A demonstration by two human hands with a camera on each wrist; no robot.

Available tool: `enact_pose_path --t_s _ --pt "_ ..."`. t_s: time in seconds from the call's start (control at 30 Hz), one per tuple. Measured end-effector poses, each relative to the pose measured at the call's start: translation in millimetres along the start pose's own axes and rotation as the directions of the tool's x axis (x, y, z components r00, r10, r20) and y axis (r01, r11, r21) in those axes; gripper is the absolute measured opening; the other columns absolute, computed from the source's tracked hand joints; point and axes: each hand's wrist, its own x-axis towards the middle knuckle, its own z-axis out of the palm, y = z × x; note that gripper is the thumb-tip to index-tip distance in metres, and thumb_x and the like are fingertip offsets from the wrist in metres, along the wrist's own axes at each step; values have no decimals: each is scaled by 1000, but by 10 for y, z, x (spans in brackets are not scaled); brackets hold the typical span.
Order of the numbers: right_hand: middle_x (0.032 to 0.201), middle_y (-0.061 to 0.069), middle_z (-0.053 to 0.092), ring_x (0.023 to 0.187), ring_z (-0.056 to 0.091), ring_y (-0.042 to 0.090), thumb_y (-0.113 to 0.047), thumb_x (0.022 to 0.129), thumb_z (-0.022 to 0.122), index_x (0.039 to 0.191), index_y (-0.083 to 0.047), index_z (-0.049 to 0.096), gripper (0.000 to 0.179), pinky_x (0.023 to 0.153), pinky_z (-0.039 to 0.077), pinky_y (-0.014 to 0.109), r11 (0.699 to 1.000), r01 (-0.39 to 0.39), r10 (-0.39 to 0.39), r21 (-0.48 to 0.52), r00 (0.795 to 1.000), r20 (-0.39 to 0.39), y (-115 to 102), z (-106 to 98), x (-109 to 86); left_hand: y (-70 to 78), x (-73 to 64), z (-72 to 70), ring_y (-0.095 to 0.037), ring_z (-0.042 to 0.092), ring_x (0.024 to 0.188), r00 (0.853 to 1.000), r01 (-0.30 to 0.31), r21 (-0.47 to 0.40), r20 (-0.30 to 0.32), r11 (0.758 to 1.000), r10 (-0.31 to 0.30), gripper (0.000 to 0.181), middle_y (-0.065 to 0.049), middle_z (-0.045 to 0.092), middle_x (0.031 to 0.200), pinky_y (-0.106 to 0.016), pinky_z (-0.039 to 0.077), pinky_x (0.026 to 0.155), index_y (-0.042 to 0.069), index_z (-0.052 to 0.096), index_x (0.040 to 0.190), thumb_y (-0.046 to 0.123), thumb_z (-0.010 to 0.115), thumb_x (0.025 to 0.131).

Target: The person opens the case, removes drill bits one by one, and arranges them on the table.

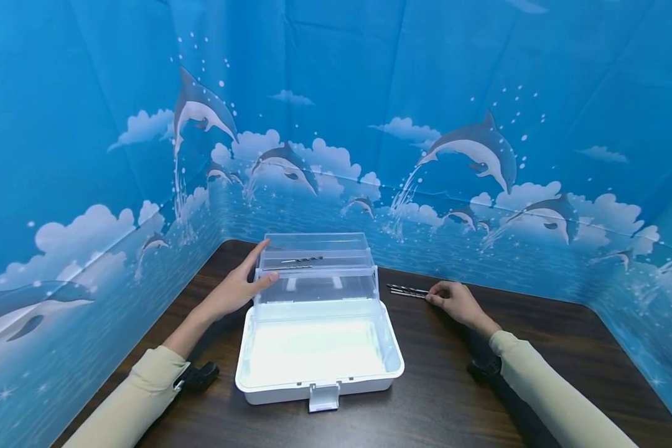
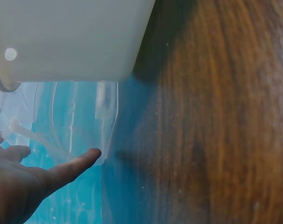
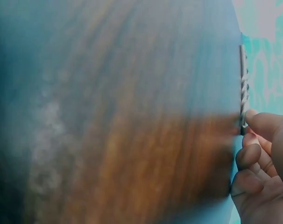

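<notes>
A white toolbox with a clear lid stands open on the table, its clear inner tray raised. Two drill bits lie in that tray. My left hand is at the left side of the lid and tray, fingers extended, thumb by the tray's front edge; its index finger reaches along the clear plastic in the left wrist view. To the right of the box, my right hand pinches a drill bit by one end, among a few drill bits lying side by side on the table.
The box's white lower compartment faces me, with its latch hanging down at the front. Dark wooden table surrounds the box. A blue dolphin-print curtain closes off the back and sides.
</notes>
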Motion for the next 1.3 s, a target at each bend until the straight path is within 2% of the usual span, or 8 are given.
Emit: enact_pose_path --t_s 0.13,0.3,0.5,0.73,0.97,1.13,1.3 --pt "93 5 69 75 58 22 -26 102 67 105 -6 75 22 64 48 38 1000 -8 8 21 999 -33 -28 -56 -32 -3 8 4 -42 7 152 1000 7 14 -4 1000 -7 85 -2 0 170 -81 19 103 43 2 163 50 60 101" --pt "96 8 69 81 59 24 -38 104 61 111 -5 75 36 68 49 40 999 -8 12 45 996 -90 -177 -179 -20 0 8 9 -43 8 151 1000 3 3 -6 1000 -3 87 -1 0 170 -81 19 102 34 4 165 49 60 101" --pt "95 15 68 79 58 26 -45 104 58 111 -7 74 42 68 49 43 995 81 -73 62 989 -126 -454 -279 105 -11 -12 -5 -43 8 151 1000 6 13 -10 1000 -6 86 -1 0 170 -81 20 103 38 3 165 50 60 101" --pt "84 8 65 71 55 26 -50 103 58 109 -8 75 46 62 45 41 984 177 -170 33 974 -149 -809 -376 295 -11 -14 1 -42 8 152 1000 3 2 -4 1000 -3 82 1 0 170 -80 20 103 49 3 161 50 60 101" --pt "86 3 66 74 58 31 -53 101 59 109 -13 76 43 65 46 44 960 273 -265 59 956 -123 -1162 -398 439 -31 -6 4 -42 8 152 1000 -19 -20 -5 1000 19 82 0 1 170 -81 19 102 47 4 161 47 60 102" --pt "88 1 68 76 61 26 -46 101 63 110 -13 76 37 66 48 43 945 316 -309 80 947 -88 -1325 -379 469 -37 11 23 -42 8 152 1000 -23 -13 6 1000 23 84 0 1 170 -81 19 103 42 3 164 48 60 102" --pt "89 1 68 78 62 24 -44 100 66 112 -14 75 34 68 50 43 934 339 -334 111 941 -58 -1470 -291 532 -24 -18 10 -41 8 152 1000 -18 -10 -12 1000 18 85 0 2 170 -80 19 103 38 5 165 48 60 101"
